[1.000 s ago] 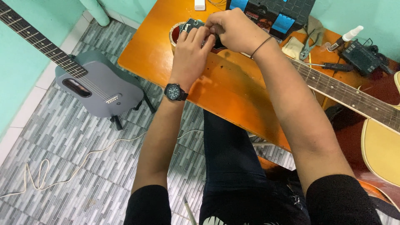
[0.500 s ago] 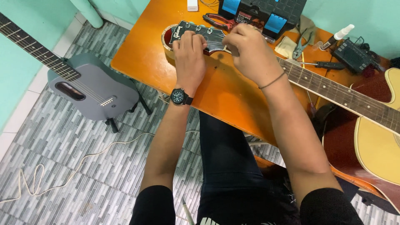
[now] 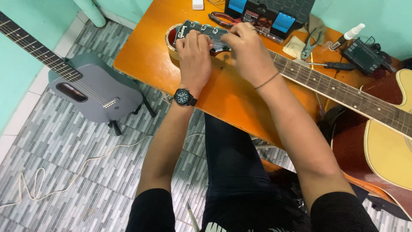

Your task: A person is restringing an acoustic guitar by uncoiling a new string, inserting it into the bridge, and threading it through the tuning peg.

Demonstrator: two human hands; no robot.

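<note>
Upper centre: black guitar headstock (image 3: 198, 32) on orange wooden table (image 3: 146, 56) | left hand (image 3: 194, 53) curled, fingers resting on headstock | right hand (image 3: 245, 49) pinching at headstock's right edge | grey guitar (image 3: 92, 90) on floor, left

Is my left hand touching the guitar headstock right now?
Touching. The head view shows the left hand lying across the black headstock, its fingers resting on the face. The right hand pinches at the headstock's near end.

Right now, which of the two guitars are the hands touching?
The yellow-and-red acoustic guitar lying across the orange table: both hands rest on its black headstock. The grey guitar stands untouched on the floor.
</note>
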